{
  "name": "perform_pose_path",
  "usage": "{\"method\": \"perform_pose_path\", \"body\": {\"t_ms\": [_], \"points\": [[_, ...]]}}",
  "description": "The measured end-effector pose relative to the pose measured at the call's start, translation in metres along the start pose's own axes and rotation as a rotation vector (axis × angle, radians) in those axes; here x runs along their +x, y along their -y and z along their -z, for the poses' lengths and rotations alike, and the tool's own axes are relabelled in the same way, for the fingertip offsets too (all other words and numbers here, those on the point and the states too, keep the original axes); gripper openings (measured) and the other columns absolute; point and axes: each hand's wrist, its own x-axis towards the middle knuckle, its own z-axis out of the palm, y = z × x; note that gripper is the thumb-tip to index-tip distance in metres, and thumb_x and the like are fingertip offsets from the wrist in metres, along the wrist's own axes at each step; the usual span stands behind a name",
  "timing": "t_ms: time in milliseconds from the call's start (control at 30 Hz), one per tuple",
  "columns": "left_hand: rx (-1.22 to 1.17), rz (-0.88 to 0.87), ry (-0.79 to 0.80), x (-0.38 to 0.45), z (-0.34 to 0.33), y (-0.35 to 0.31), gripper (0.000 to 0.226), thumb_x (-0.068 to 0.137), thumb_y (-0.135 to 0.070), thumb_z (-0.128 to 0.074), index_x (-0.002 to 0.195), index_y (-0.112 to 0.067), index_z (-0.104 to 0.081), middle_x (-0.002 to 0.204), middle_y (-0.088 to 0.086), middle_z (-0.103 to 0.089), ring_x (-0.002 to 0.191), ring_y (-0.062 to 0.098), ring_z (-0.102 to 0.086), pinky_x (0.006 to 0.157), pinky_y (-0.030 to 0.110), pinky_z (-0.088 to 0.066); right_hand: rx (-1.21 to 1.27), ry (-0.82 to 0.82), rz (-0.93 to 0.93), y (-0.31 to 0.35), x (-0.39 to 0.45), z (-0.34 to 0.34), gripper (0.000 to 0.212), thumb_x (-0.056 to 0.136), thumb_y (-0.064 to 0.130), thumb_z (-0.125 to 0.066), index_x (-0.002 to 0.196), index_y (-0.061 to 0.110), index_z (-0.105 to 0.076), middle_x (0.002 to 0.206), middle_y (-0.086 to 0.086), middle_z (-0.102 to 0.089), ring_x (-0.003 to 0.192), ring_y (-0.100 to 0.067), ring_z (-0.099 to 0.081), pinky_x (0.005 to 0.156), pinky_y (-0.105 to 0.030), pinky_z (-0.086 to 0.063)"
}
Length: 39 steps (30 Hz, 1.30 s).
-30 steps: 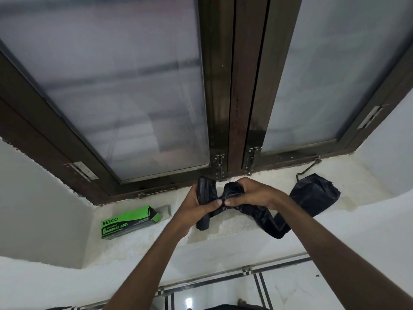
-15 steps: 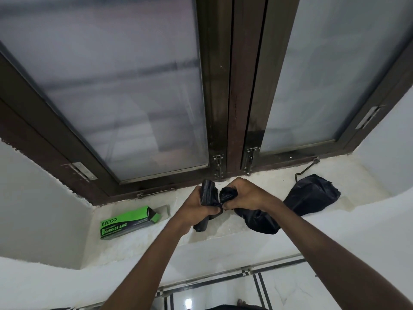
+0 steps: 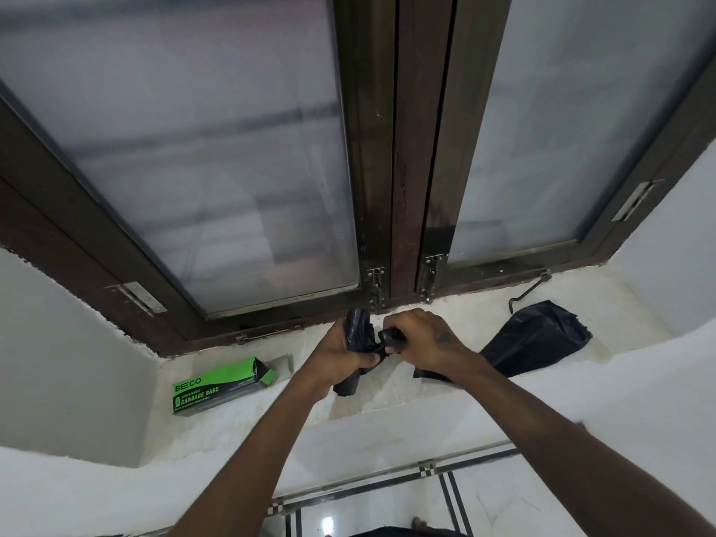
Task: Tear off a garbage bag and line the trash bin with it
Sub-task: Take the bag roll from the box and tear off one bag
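My left hand [image 3: 341, 354] grips a black roll of garbage bags [image 3: 354, 335], held upright over the white window sill [image 3: 387, 389]. My right hand [image 3: 422, 339] pinches the loose black bag [image 3: 534, 341] right beside the roll; the rest of that bag trails to the right and lies crumpled on the sill. The two hands almost touch, with a short twisted strip of black plastic between them. No trash bin is in view.
A green and black garbage bag box [image 3: 221, 383] lies open-ended on the sill at the left. Behind stands a dark-framed frosted window [image 3: 391, 188] with latches and a metal stay hook [image 3: 527, 292]. White walls flank the recess; tiled floor [image 3: 387, 509] shows below.
My hands have moved closer together and slightly up toward the window. The hanging loop of bag under my right hand has been drawn in and now lies flatter on the sill.
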Motion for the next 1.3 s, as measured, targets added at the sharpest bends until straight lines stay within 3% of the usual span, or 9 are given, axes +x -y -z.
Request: {"method": "perform_pose_path", "body": {"t_ms": [167,300,433,667,833,967,1067,1167,1300], "points": [[-0.014,0.005,0.003,-0.001,0.003,-0.005,0.064,0.076,0.003,-0.078,0.129,-0.023,-0.051,0.117,0.005,-0.067,0.107,0.023,-0.063,0.082,0.027,-0.051,-0.177,-0.083,0.159,0.005,-0.004,0.002,0.033,0.079,-0.003,-0.06,0.102,0.02,-0.064,0.106,-0.001,-0.067,0.095,-0.026,-0.062,0.068,-0.028,-0.033],[-0.019,0.026,0.007,-0.002,0.005,-0.007,0.062,0.076,0.003,-0.079,0.128,-0.019,-0.053,0.117,0.008,-0.068,0.108,0.025,-0.064,0.082,0.027,-0.051,-0.269,-0.183,0.279,0.002,-0.008,-0.001,0.033,0.069,-0.007,-0.065,0.092,0.016,-0.064,0.091,-0.002,-0.063,0.072,-0.027,-0.064,0.058,-0.027,-0.03],[-0.016,0.024,0.023,-0.003,0.005,-0.009,0.058,0.077,0.003,-0.079,0.125,-0.02,-0.053,0.114,0.008,-0.068,0.095,0.017,-0.064,0.063,0.015,-0.052,-0.315,-0.18,0.315,0.0,-0.007,-0.004,0.042,0.052,-0.009,-0.075,0.08,0.018,-0.06,0.077,0.001,-0.056,0.048,-0.023,-0.055,0.043,-0.025,-0.028],[-0.02,0.022,0.03,-0.002,0.002,-0.01,0.056,0.078,0.004,-0.078,0.121,-0.023,-0.053,0.113,0.008,-0.068,0.089,0.012,-0.064,0.06,0.012,-0.051,-0.409,-0.196,0.35,-0.005,-0.007,-0.01,0.048,0.048,-0.004,-0.082,0.082,0.019,-0.056,0.075,0.001,-0.051,0.039,-0.02,-0.048,0.038,-0.022,-0.026],[-0.009,0.033,0.049,-0.001,0.001,-0.01,0.055,0.079,0.003,-0.078,0.117,-0.026,-0.052,0.113,0.007,-0.067,0.092,0.014,-0.064,0.069,0.018,-0.052,-0.459,-0.241,0.371,-0.01,-0.008,-0.014,0.055,0.04,-0.005,-0.082,0.083,0.019,-0.057,0.074,-0.001,-0.053,0.036,-0.02,-0.046,0.042,-0.021,-0.019],[0.001,0.057,0.054,-0.001,0.002,-0.011,0.058,0.077,0.001,-0.079,0.124,-0.022,-0.052,0.117,0.008,-0.067,0.097,0.018,-0.064,0.075,0.023,-0.052,-0.469,-0.215,0.35,-0.012,-0.005,-0.02,0.049,0.046,0.001,-0.084,0.085,0.02,-0.061,0.075,-0.001,-0.054,0.037,-0.02,-0.048,0.042,-0.022,-0.022],[0.072,0.122,0.134,-0.006,-0.001,-0.002,0.065,0.069,-0.008,-0.085,0.123,-0.019,-0.05,0.117,0.007,-0.068,0.104,0.024,-0.065,0.086,0.037,-0.057,-0.38,-0.191,0.218,-0.031,-0.007,-0.015,0.032,0.07,0.006,-0.077,0.091,0.023,-0.059,0.086,0.003,-0.057,0.057,-0.018,-0.061,0.05,-0.026,-0.039],[0.112,0.123,0.177,-0.012,-0.007,0.0,0.06,0.075,-0.01,-0.083,0.121,-0.015,-0.046,0.114,0.008,-0.069,0.089,0.017,-0.064,0.059,0.022,-0.053,-0.333,-0.151,0.119,-0.045,-0.002,0.004,0.022,0.084,0.006,-0.065,0.093,0.026,-0.061,0.09,0.01,-0.059,0.077,-0.016,-0.06,0.063,-0.025,-0.034],[-0.053,0.073,0.062,-0.001,-0.002,-0.007,0.062,0.079,-0.008,-0.081,0.129,-0.019,-0.045,0.114,0.003,-0.069,0.088,0.013,-0.066,0.06,0.021,-0.052,-0.176,-0.1,0.074,-0.047,0.01,0.017,0.021,0.082,0.007,-0.068,0.086,0.028,-0.066,0.09,0.007,-0.068,0.084,-0.019,-0.065,0.061,-0.027,-0.04]]}}
